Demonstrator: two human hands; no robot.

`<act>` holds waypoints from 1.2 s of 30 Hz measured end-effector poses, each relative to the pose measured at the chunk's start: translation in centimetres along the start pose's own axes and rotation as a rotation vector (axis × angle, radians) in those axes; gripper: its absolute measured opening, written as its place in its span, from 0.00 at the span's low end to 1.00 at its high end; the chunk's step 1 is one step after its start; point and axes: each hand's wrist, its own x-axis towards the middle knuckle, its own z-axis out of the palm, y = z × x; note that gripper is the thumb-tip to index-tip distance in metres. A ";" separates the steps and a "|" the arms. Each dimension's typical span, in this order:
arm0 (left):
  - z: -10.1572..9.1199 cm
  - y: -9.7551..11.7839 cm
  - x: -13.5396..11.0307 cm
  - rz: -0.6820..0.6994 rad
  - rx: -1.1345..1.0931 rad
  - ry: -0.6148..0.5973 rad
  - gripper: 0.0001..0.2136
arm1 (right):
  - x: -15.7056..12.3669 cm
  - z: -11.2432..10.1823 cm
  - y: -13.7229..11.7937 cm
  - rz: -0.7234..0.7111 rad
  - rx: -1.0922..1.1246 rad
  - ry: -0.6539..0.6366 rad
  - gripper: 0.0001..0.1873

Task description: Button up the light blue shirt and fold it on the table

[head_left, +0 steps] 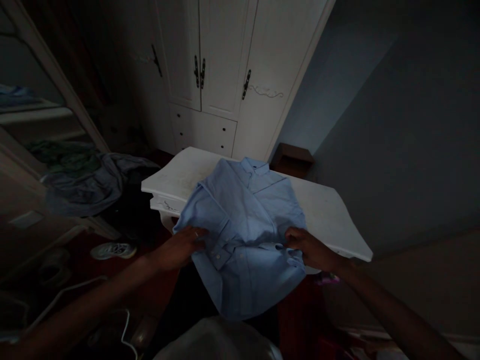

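While a blue shirt (258, 210) lies across the white tabletop (322, 207), its hem (245, 312) hanging over the near edge and its collar (255, 167) toward the wardrobe (221, 65), the right hand (301, 244) pinches the shirt's bunched right side. The left hand (187, 242), partly curled, touches the opposite side; whether it grips, I cannot tell.

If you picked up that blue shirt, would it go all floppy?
Probably yes: the blue shirt droops over the edge of the white table. It likely creases easily, since cloth bunches at the right hand. It may feel light, because the cloth looks thin.
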 end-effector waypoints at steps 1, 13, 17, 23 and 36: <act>-0.5 0.0 -0.2 -0.018 -0.063 0.010 0.13 | -0.1 -0.5 0.1 -0.013 0.033 0.034 0.07; -2.4 -0.8 0.3 -0.299 -0.377 0.356 0.19 | 1.4 -6.0 0.9 0.041 0.482 0.165 0.14; -3.0 -1.1 1.2 -0.364 -0.438 0.438 0.21 | 1.9 -6.3 1.6 0.077 0.526 0.162 0.13; -2.1 -1.5 -0.7 -0.364 -0.482 0.384 0.18 | 1.0 -5.1 0.3 0.040 0.557 0.039 0.12; -9.3 -2.6 8.4 -0.340 -0.524 0.555 0.15 | 3.0 -9.1 3.3 0.100 0.541 0.142 0.20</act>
